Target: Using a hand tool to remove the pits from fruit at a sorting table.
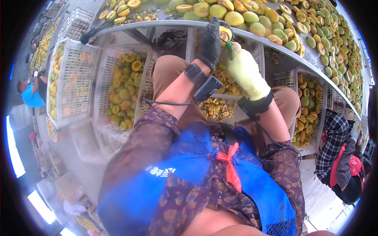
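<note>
My left hand [211, 44], in a dark glove, holds a halved yellow-green fruit [225, 34] at the metal edge of a table; its cut face with the pit area is turned towards me. My right hand [244, 67], in a pale yellow knitted glove, is closed around the green handle of a small tool [229, 48]. The tool's thin curved metal end lies at the cut face of the fruit. Many halved fruits [257, 29] lie on the table just beyond my hands. Below my hands, a crate holds cut pieces [226, 81].
Plastic crates of fruit halves stand at my left [125, 91] and right [307, 109]. The metal table edge [177, 23] curves across in front. A co-worker in a plaid sleeve [344, 162] sits at right; another person in blue [32, 94] is far left.
</note>
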The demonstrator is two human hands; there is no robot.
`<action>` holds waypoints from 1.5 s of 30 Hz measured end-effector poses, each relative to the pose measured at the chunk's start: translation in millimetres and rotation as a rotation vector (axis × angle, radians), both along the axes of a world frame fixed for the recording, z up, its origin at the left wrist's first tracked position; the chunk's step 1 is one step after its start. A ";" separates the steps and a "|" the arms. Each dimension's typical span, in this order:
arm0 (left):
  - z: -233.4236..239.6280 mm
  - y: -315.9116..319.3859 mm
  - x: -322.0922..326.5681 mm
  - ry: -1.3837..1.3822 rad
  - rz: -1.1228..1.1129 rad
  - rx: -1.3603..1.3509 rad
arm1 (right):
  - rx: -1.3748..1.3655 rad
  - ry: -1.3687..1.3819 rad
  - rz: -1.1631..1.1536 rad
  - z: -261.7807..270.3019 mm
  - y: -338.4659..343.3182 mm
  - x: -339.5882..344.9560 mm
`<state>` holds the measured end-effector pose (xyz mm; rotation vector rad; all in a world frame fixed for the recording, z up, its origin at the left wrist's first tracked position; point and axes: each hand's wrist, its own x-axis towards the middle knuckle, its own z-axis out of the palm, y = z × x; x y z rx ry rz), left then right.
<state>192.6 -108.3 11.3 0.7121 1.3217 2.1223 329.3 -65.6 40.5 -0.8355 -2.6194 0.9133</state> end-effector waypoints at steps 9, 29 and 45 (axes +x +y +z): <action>4.0 1.6 1.7 0.080 0.095 -0.084 | -0.084 0.166 -0.047 -11.4 -11.9 -7.5; 15.9 -6.0 -1.3 -0.216 -0.205 -0.204 | -0.576 -0.070 0.335 13.2 33.9 15.2; 2.2 -7.3 4.8 -0.396 -0.403 0.181 | -1.192 0.095 0.402 5.8 31.2 29.4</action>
